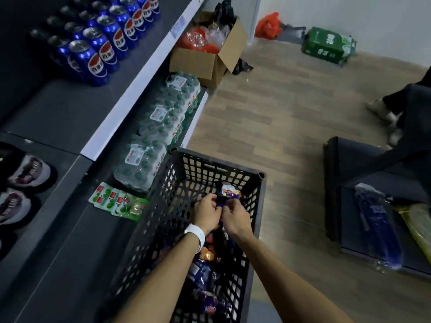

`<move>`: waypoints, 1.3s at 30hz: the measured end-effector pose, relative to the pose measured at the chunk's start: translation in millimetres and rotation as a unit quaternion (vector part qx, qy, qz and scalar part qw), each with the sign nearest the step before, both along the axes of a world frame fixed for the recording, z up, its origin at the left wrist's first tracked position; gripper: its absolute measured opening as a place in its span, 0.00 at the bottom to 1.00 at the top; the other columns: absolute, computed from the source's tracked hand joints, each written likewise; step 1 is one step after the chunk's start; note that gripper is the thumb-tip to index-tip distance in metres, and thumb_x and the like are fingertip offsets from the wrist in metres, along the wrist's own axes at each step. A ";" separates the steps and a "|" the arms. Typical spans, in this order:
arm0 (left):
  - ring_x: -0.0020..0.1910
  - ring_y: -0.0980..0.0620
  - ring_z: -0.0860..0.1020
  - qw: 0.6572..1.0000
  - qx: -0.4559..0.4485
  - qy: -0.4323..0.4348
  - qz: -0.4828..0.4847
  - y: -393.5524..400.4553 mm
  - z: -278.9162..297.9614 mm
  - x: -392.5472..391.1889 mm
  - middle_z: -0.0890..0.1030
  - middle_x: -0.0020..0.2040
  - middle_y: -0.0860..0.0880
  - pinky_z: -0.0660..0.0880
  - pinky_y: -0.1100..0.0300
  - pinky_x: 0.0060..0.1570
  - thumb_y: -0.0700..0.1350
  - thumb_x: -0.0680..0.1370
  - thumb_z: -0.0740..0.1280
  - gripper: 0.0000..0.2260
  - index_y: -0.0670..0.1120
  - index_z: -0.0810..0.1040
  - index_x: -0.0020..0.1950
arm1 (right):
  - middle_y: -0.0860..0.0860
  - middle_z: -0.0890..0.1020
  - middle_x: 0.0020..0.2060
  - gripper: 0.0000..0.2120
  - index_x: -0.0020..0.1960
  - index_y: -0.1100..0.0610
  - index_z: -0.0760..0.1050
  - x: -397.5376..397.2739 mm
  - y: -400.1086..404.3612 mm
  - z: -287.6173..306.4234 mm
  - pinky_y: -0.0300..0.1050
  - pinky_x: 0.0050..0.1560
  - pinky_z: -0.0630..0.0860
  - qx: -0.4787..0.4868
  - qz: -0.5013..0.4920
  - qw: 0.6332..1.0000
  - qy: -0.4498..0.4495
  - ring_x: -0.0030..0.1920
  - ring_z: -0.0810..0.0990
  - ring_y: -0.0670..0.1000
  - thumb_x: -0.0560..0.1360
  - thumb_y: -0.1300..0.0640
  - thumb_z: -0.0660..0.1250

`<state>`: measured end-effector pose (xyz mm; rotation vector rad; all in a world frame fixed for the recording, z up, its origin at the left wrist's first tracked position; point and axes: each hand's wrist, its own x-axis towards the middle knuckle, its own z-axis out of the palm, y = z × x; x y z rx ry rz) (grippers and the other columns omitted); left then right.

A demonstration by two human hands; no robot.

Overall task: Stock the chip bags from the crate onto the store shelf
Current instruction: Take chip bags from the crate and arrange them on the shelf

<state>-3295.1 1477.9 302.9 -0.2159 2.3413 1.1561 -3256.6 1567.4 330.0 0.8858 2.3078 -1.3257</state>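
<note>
Nearest, more chip bags (205, 276) heaped in the bottom of a black lattice crate (254, 206) standing on the wood floor just beside the shelving. Above them, inside the crate, left hand (206, 213) with a white wristband (196, 234) and right hand (235, 216) close together, fingers of both curled round one dark purple chip bag (227, 193), gripping its near end, far end tilted up toward the crate's far wall. To the left, touching nothing in the crate, green sachets (114, 201) on the lowest dark shelf (70, 241), then shrink-wrapped water bottle packs (158, 129) in a row along it. Higher, blue soda cans (102, 43) in ranks on an upper shelf (58, 108); dark round packets (21, 183) at the left edge, too blurred to name. To the right, a dark bin (335, 183) with blue and yellow packages. Farther, an open cardboard box (203, 64) of red and clear wrapped goods, a green carton (326, 45) and a red bag (268, 25) by the white wall.
</note>
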 end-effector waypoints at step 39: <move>0.54 0.46 0.75 0.988 -0.059 0.135 -0.041 -50.3 -58.9 -58.2 0.75 0.54 0.43 0.67 0.63 0.54 0.46 0.76 0.69 0.14 0.42 0.79 0.59 | 0.63 0.64 0.73 0.34 0.77 0.65 0.52 5.2 -6.3 -100.5 0.51 0.67 0.71 0.228 0.212 0.945 -0.099 0.71 0.67 0.61 0.78 0.60 0.66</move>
